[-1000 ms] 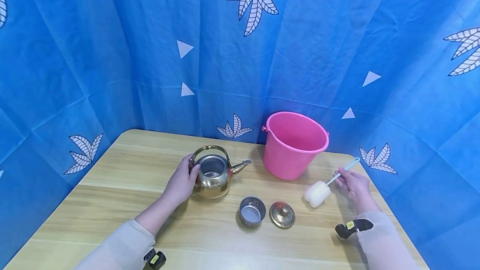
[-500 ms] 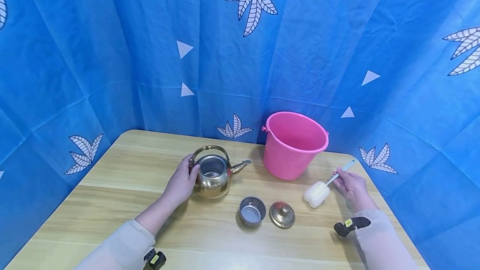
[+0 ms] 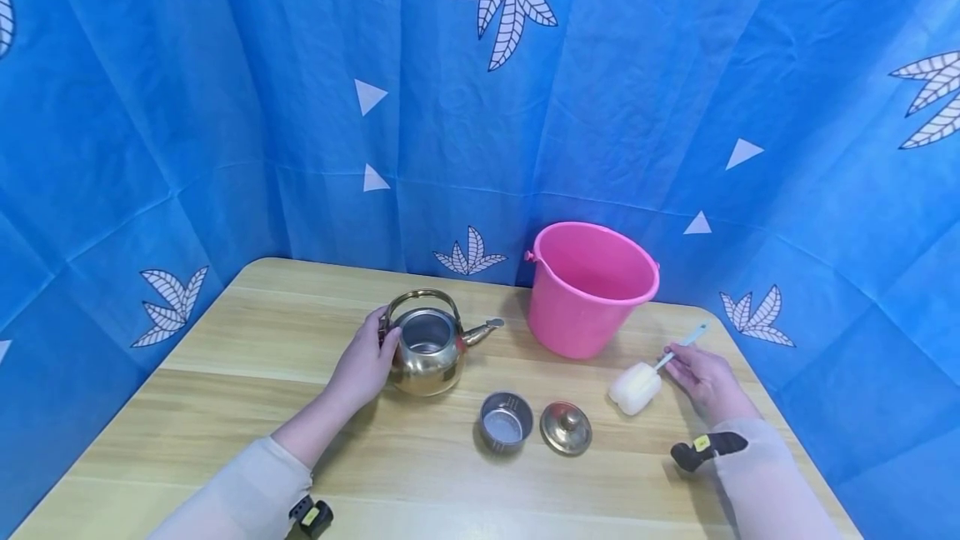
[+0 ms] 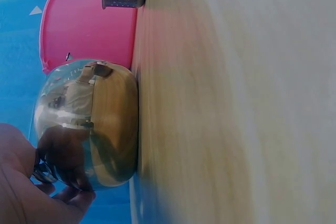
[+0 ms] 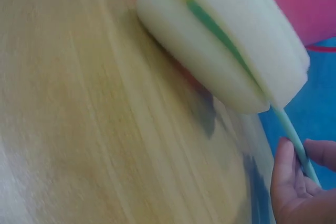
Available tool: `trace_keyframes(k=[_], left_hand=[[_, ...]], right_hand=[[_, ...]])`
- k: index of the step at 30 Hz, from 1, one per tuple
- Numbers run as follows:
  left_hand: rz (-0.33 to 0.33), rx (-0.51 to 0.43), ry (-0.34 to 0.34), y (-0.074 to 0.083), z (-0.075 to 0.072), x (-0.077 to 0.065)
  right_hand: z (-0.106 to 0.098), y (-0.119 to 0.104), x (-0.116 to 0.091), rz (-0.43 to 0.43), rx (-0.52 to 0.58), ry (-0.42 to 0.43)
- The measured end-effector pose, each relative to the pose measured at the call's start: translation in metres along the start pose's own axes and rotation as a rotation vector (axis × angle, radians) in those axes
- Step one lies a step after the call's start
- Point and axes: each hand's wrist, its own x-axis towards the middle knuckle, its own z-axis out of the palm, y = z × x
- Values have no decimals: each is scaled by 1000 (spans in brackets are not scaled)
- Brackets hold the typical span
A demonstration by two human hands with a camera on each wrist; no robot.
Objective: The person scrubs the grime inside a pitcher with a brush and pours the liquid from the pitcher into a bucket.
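Observation:
A brass-coloured teapot (image 3: 427, 369) stands lidless on the table, its spout pointing right. My left hand (image 3: 365, 365) grips it at the left side, by the base of its arched handle (image 3: 422, 294); in the left wrist view the fingers (image 4: 79, 203) curl by a metal fitting on the shiny body. My right hand (image 3: 705, 375) pinches the pale green handle of a sponge brush (image 3: 636, 388). The white sponge head (image 5: 226, 40) points left, low over the table. Between the hands lie a small metal strainer cup (image 3: 506, 423) and a round knobbed lid (image 3: 566, 428).
A pink bucket (image 3: 573, 315) stands at the back of the wooden table (image 3: 225, 407), right of the teapot spout. Blue patterned curtain (image 3: 465, 107) hangs behind and on both sides. The table's right edge runs close to my right forearm.
The brush handle has slid slightly down through my right hand, so less of its end shows beyond the fingers. My left hand and the teapot stay where they were.

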Motion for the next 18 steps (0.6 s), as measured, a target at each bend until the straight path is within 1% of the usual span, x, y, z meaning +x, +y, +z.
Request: trace_keyframes(k=[4,11,18], left_hand=[[-5,2,-4,-1,0,1],[-10,-4,-7,0,1,1],[-11,-3,-4,0,0,0]], right_hand=[[-1,-2,-1,14,-10,-38],[-3,-1,1,30,6,-8],[-5,1,4,49,5,-56]])
